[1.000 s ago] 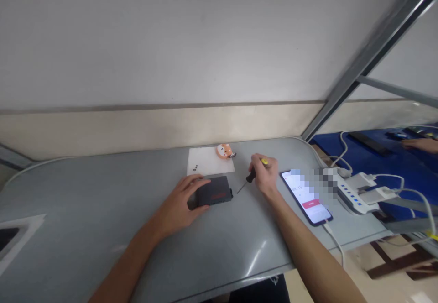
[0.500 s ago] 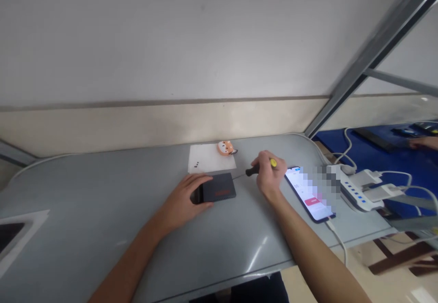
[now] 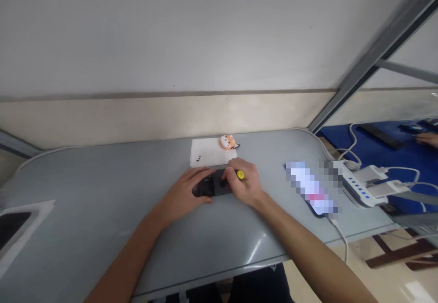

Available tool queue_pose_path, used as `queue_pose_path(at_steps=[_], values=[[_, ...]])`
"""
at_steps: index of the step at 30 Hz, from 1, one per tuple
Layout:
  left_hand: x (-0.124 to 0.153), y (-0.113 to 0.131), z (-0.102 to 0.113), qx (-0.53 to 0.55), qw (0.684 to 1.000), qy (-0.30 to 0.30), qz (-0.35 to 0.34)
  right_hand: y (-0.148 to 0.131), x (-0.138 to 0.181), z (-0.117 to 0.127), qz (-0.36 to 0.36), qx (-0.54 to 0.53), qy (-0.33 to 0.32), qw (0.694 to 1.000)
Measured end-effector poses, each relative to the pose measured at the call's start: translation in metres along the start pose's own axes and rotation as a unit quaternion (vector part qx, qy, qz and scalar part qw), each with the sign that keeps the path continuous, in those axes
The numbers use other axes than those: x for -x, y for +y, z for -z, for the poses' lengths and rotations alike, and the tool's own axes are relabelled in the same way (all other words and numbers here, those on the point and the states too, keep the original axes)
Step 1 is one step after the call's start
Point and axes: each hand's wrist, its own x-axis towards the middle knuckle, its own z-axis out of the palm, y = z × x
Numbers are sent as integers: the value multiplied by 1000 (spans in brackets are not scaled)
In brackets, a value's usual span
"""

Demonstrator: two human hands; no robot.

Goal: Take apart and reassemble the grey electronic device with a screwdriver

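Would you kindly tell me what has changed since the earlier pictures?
The right hand has moved left, bringing the yellow-ended black screwdriver from beside the flat dark rectangular box to over it. The left hand stays at the box; the orange animal-faced trinket remains on the white paper.
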Motion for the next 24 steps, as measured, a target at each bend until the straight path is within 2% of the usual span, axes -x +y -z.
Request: queue_pose_path(at_steps=[6, 9, 14, 18, 24], values=[[2, -1, 6, -7, 1000, -2, -8, 7, -8, 16, -130, -40, 65, 989], [3, -1, 10, -5, 1000, -3, -17, 10, -11, 23, -166, -54, 88, 981], [4, -1, 14, -15, 1000, -1, -26, 14, -13, 32, -185, -46, 125, 974], [4, 1, 8, -57, 997, 8, -60, 14, -13, 30, -176, -58, 152, 971], [2, 0, -6, -109, 989, 29, -91, 12, -10, 18, -122, -21, 78, 989]])
